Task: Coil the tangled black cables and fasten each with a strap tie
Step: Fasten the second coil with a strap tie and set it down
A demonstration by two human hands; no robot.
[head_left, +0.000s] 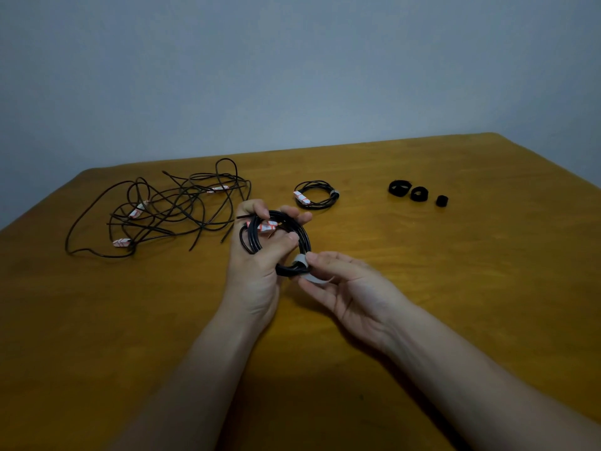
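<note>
My left hand (257,262) grips a coiled black cable (304,237) with a white-and-red label, held above the middle of the table. A grey strap tie (300,261) loops round the coil's lower edge, and my right hand (344,284) pinches that strap between thumb and fingers. To the left lies a tangle of loose black cables (169,206) carrying several white-and-red labels. Behind my hands a finished coil (317,194), bound with a grey strap, rests flat on the table.
Three rolled black strap ties (418,193) sit in a row at the back right of the brown wooden table (455,255). A plain grey wall stands behind the table's far edge.
</note>
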